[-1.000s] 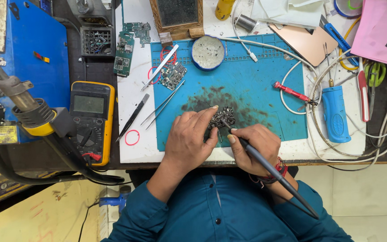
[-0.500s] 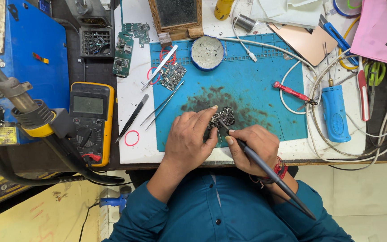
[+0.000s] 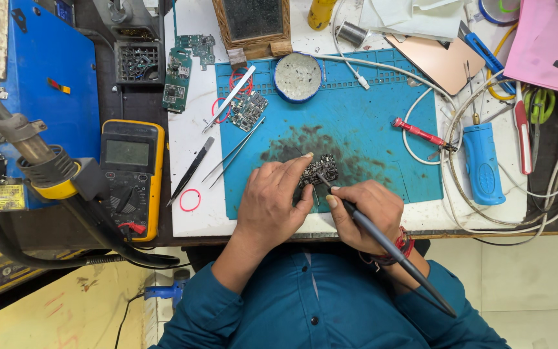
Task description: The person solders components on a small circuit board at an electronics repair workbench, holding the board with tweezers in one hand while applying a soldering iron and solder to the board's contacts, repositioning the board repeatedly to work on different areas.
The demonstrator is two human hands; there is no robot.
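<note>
A small dark circuit board point(image 3: 321, 169) lies on the stained blue work mat point(image 3: 369, 123). My left hand point(image 3: 272, 200) presses on the board's left edge with its fingertips. My right hand point(image 3: 366, 210) grips a dark soldering iron point(image 3: 382, 242) like a pen, its tip resting on the board. The iron's handle and cord run back over my right wrist toward my blue shirt.
Tweezers point(image 3: 234, 152) and another board point(image 3: 248, 110) lie on the mat's left part, a round tin point(image 3: 298, 76) at its top. A yellow multimeter point(image 3: 130, 174) and hot-air gun point(image 3: 33, 158) sit left. A red screwdriver point(image 3: 418, 134), blue tool point(image 3: 482, 161) and white cables lie right.
Both hands stay on the board; the soldering iron's tip has shifted slightly on it. Nothing else has moved.
</note>
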